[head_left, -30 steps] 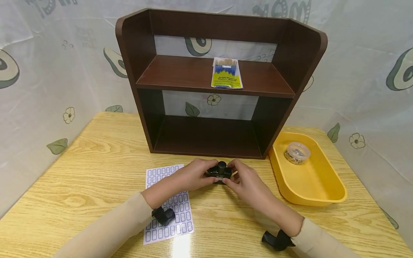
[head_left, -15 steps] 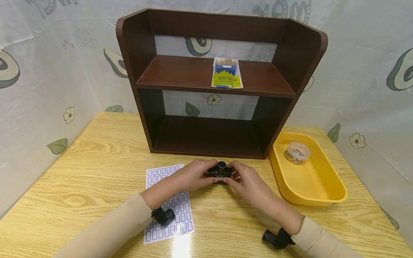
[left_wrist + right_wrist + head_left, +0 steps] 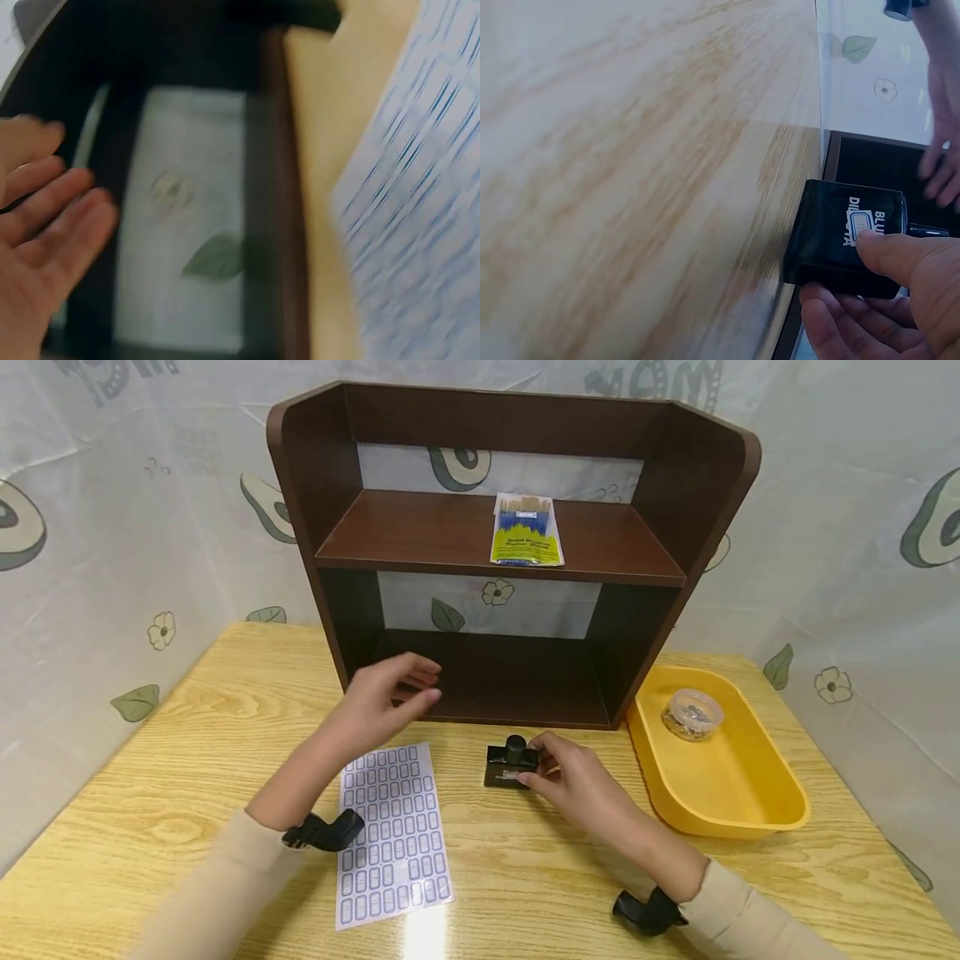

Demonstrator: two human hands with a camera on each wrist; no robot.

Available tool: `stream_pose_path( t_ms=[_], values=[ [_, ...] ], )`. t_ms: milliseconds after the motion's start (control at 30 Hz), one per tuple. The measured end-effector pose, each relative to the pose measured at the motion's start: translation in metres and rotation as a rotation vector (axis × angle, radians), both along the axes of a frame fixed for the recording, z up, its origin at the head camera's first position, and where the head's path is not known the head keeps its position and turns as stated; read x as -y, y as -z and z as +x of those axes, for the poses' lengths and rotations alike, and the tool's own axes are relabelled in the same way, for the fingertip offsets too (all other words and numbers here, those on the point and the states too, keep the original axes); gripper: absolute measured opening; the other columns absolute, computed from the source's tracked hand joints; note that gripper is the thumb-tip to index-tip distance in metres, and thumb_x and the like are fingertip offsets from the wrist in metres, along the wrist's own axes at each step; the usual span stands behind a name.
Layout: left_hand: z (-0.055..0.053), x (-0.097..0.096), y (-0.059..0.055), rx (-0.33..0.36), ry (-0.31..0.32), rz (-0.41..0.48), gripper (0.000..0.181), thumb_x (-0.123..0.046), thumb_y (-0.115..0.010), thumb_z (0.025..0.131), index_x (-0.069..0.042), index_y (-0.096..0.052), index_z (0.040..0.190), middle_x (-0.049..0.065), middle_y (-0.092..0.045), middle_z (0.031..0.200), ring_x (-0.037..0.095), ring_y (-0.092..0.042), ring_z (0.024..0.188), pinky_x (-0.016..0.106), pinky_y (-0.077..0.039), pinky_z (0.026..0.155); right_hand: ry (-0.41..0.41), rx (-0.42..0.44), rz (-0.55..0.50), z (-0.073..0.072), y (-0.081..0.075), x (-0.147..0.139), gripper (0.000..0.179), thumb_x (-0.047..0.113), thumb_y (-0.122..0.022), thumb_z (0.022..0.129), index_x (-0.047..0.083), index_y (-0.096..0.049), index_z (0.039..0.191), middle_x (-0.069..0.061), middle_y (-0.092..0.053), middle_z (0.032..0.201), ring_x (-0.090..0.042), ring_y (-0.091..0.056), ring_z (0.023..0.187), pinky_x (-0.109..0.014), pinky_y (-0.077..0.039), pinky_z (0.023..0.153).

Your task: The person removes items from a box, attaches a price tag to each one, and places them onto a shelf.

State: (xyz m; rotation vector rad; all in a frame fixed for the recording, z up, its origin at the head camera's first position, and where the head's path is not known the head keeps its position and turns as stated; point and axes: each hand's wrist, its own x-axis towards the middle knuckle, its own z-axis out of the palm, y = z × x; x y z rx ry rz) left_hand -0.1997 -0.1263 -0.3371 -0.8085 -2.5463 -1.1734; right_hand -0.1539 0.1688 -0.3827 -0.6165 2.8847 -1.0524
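Note:
A black perfume bottle (image 3: 501, 768) with a round cap stands on the table in front of the shelf unit. My right hand (image 3: 573, 772) holds it at its right side. In the right wrist view the thumb lies on the front of the bottle (image 3: 829, 225), at the edge of a small blue-bordered label (image 3: 859, 221) stuck over the white lettering. My left hand (image 3: 386, 702) is raised in front of the lower shelf, fingers loosely bent and holding nothing. Below it lies a sheet of label stickers (image 3: 393, 827) with one blank spot near its lower part.
The dark brown shelf unit (image 3: 480, 572) stands at the back, with a packet of artist brushes (image 3: 527, 535) on its upper shelf. To the right, a yellow tray (image 3: 738, 777) holds a small clear round tub (image 3: 692, 716) of little metal pieces.
My left hand has let go of the bottle and moved left and up, toward the shelf unit. The right hand keeps its hold, and the bottle stays in place.

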Motion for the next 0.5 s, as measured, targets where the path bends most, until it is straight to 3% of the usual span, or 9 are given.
stream_pose_path(
  t_ms=[167, 267, 333, 400, 500],
  values=[
    [-0.004, 0.035, -0.02, -0.291, -0.284, 0.196, 0.02, -0.005, -0.07, 0.098, 0.002, -0.069, 0.116, 0.016, -0.076, 0.106, 0.009, -0.067, 0.093, 0.011, -0.055, 0.077, -0.003, -0.012, -0.005, -0.001, -0.001, 0.001, 0.025, 0.015, -0.077, 0.096, 0.003, -0.066, 0.115, -0.007, -0.075, 0.101, -0.012, -0.071, 0.088, -0.03, -0.064, 0.077],
    [-0.007, 0.048, -0.024, -0.385, -0.425, 0.317, 0.024, -0.005, -0.069, 0.097, 0.008, -0.065, 0.117, 0.021, -0.073, 0.104, -0.002, -0.06, 0.09, 0.005, -0.049, 0.076, -0.005, -0.017, -0.006, -0.001, -0.001, 0.002, 0.026, 0.015, -0.077, 0.096, 0.003, -0.065, 0.115, -0.008, -0.075, 0.101, -0.012, -0.07, 0.088, -0.03, -0.064, 0.078],
    [-0.01, 0.054, -0.024, -0.401, -0.5, 0.37, 0.032, -0.007, -0.07, 0.097, 0.01, -0.061, 0.123, 0.024, -0.07, 0.109, -0.002, -0.058, 0.094, 0.007, -0.049, 0.078, 0.0, -0.011, -0.006, -0.001, -0.001, 0.002, 0.027, 0.015, -0.077, 0.096, 0.003, -0.065, 0.116, -0.007, -0.074, 0.101, -0.012, -0.069, 0.088, -0.03, -0.064, 0.078],
    [-0.014, 0.058, -0.023, -0.375, -0.547, 0.392, 0.04, -0.011, -0.071, 0.097, 0.008, -0.058, 0.13, 0.024, -0.067, 0.118, 0.004, -0.061, 0.102, 0.011, -0.051, 0.083, 0.006, -0.003, -0.011, 0.0, -0.001, 0.002, 0.027, 0.015, -0.077, 0.096, 0.003, -0.064, 0.116, -0.007, -0.074, 0.101, -0.011, -0.068, 0.087, -0.03, -0.063, 0.078],
    [-0.02, 0.061, -0.02, -0.297, -0.556, 0.359, 0.05, -0.015, -0.074, 0.096, 0.002, -0.055, 0.139, 0.021, -0.065, 0.129, 0.019, -0.065, 0.114, 0.025, -0.059, 0.093, 0.004, 0.005, -0.019, 0.002, 0.0, 0.002, 0.028, 0.016, -0.077, 0.096, 0.002, -0.064, 0.116, -0.006, -0.073, 0.1, -0.011, -0.067, 0.087, -0.029, -0.063, 0.077]
  ],
)
